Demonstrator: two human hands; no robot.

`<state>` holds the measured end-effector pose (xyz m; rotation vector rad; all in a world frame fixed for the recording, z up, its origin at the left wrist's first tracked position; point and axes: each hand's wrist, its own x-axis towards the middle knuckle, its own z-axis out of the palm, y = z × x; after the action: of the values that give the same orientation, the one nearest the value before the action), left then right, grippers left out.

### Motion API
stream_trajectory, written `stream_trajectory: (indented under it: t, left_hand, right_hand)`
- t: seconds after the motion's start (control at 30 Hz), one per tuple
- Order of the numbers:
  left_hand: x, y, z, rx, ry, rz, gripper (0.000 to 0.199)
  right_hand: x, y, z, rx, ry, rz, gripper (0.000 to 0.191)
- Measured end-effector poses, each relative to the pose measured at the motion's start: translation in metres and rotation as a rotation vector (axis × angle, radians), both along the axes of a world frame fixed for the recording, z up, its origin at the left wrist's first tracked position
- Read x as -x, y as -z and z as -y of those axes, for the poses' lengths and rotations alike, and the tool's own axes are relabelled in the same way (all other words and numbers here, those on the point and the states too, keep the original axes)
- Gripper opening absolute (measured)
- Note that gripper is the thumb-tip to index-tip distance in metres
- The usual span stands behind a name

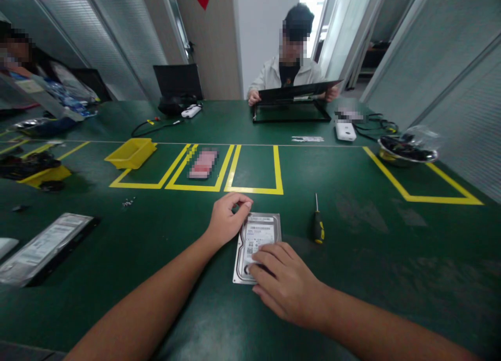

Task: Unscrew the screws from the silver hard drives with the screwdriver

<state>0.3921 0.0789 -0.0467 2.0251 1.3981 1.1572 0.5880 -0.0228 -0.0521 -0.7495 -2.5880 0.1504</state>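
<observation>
My loosely spread right hand rests on the hard drive, likely steadying it, while my left hand curls by its far-left corner, pinching what I cannot tell.

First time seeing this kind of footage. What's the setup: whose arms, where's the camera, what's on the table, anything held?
No machine here: the two bare arms are a person's own. There is one picture, from a camera worn on that person's head, looking forward and down.

On the green table, a hard drive lies in front of them. The left hand is curled by its upper left corner; the right hand lies over its lower right part. I can't tell whether either has a firm grip.

To the right is a screwdriver; to the left, a second drive, some tiny bits and a yellow tray. Across the table, another person holds a black panel.
</observation>
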Motion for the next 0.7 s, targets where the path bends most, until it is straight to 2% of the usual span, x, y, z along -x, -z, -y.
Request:
stream_trajectory:
  t: [0.07,0.13,0.23,0.27,0.33,0.37,0.43,0.53,0.6,0.7]
  left_hand:
    - [0.010,-0.012,0.000,0.011,-0.003,-0.044,0.019]
    - [0.027,-0.023,0.000,0.032,-0.010,-0.182,0.025]
    - [0.071,-0.035,0.000,0.020,-0.114,-0.598,0.038]
    - [0.091,-0.037,-0.001,0.055,-0.208,-0.756,0.044]
    - [0.136,-0.038,-0.002,0.249,-0.381,-0.970,0.051]
    - [0.160,-0.037,-0.003,0.390,-0.404,-1.029,0.053]
    - [0.204,-0.035,-0.005,0.573,-0.508,-1.096,0.056]
    - [0.254,-0.034,-0.005,0.712,-0.655,-1.136,0.057]
    - [0.270,-0.034,-0.005,0.748,-0.650,-1.149,0.054]
    - [0.276,-0.034,-0.006,0.723,-0.592,-1.167,0.040]
  right_hand:
    - [-0.001,-0.001,0.000,0.004,-0.005,0.011,0.028]
    - [-0.003,-0.001,0.001,0.004,-0.005,0.018,0.028]
    - [-0.003,-0.001,0.001,-0.002,-0.003,0.023,0.028]
    - [-0.003,-0.001,0.000,-0.003,-0.003,0.024,0.028]
    - [-0.003,-0.001,0.000,-0.008,-0.002,0.025,0.029]
    - [-0.003,-0.001,-0.001,-0.009,-0.002,0.026,0.029]
    - [-0.003,0.000,-0.001,-0.014,-0.003,0.026,0.030]
    - [-0.003,0.000,-0.001,-0.023,-0.005,0.027,0.030]
    - [-0.003,0.000,-0.001,-0.029,-0.006,0.029,0.030]
    - [-0.004,0.000,-0.001,-0.039,-0.009,0.029,0.030]
